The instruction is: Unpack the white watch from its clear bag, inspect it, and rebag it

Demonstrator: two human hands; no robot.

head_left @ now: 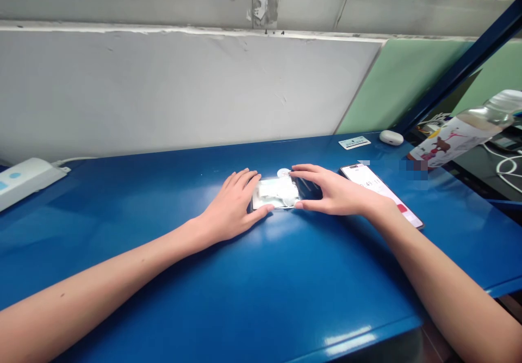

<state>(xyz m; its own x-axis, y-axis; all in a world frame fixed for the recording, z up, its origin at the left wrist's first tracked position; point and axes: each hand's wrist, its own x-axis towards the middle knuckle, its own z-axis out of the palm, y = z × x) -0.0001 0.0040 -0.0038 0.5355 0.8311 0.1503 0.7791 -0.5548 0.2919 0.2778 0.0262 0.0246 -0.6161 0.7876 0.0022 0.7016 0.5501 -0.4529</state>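
A small flat whitish packet [277, 193], shiny and seemingly in clear plastic, lies on the blue table [244, 276] between my hands. A round white piece [284, 173] shows at its far edge; what the packet contains is unclear. My left hand [234, 205] rests at the packet's left side, fingers outstretched and the thumb along the near left corner. From the other side, my right hand [326, 189] reaches in with thumb and fingers apart. Its thumb tip is by the near right corner and its fingertips are close to the round piece. Neither hand visibly grips the packet.
A lit phone [385, 192] lies partly behind my right wrist. Farther back are a card [354, 143] and a white earbud case [391, 137]. A labelled bottle [460, 135] leans at right, near cables. A white power strip [30, 181] is at left; a wall [183, 91] bounds the back.
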